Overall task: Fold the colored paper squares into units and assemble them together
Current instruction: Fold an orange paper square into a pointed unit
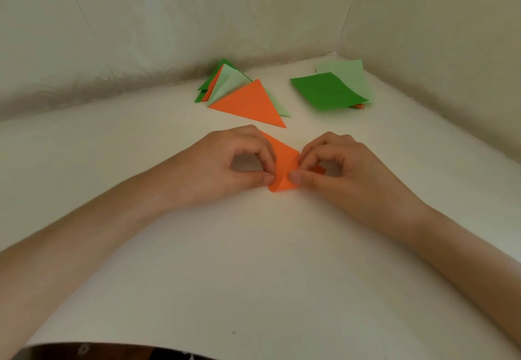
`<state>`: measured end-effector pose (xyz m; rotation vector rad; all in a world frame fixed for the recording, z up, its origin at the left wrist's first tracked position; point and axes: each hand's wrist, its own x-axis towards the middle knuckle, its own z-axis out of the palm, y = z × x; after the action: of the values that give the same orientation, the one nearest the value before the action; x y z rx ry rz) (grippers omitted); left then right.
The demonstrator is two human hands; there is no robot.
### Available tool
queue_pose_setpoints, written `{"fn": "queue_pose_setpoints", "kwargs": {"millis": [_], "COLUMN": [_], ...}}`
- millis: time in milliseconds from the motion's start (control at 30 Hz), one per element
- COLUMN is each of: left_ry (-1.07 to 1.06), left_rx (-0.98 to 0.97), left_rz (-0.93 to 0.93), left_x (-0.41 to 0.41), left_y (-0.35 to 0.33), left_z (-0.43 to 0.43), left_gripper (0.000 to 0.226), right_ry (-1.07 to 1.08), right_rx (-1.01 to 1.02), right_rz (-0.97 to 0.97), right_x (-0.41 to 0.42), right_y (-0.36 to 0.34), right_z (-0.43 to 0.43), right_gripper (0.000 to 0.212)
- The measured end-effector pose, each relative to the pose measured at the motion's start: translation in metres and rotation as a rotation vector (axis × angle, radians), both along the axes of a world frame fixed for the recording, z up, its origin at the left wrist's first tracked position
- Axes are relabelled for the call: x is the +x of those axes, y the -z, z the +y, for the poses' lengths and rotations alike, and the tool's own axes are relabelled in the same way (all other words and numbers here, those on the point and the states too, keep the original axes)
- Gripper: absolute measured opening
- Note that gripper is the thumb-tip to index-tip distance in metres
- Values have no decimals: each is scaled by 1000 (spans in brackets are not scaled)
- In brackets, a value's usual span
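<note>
A partly folded orange paper point(282, 159) lies on the white table point(253, 261) between my hands. My left hand point(231, 162) pinches its left edge with thumb and curled fingers. My right hand point(338, 167) pinches its right side, and a small orange flap shows under the fingers. Behind them lies a pile of folded triangles point(225, 88) in orange, dark green and light green, with a large orange triangle point(251, 103) on top at the front.
A stack of flat paper squares point(329, 90) sits at the back right, dark green on top, light green and a sliver of orange beneath. White walls enclose the table at the back and right. The table's front edge curves near my body.
</note>
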<state>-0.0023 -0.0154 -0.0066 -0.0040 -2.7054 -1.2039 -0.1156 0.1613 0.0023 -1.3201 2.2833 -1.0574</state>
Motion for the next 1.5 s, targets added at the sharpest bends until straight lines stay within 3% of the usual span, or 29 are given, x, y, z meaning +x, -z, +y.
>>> {"fn": "queue_pose_setpoints", "kwargs": {"millis": [300,500,600,733,1000,1200,1333,1500], "left_ry": [0,72,178,222,193,185,189,147], "left_rx": [22,-76,-247,-304,-520,-531,-491,-416], "left_rz": [-13,0,18,-5,12,32,56,119], "left_x": [-3,2,10,15,25,25,23,23], "left_y": [-1,-5,-9,-9,-9,-8,-8,-2], "left_z": [-2,-5,-8,-9,-3,-1,-2,-3], "left_gripper": [8,9,28,56,52,52,49,39], "right_ry": [67,56,55,57,14,29,-30,-214], "right_rx": [77,94,87,76,126,132,143,35], "right_rz": [146,271,286,282,364,325,290,174], "right_x": [6,6,6,6,2,6,-2,-25], "right_y": [3,7,7,9,9,11,9,-8], "right_z": [-5,-9,-8,-8,-6,-7,-5,17], "right_gripper": [19,20,21,20,9,27,10,22]}}
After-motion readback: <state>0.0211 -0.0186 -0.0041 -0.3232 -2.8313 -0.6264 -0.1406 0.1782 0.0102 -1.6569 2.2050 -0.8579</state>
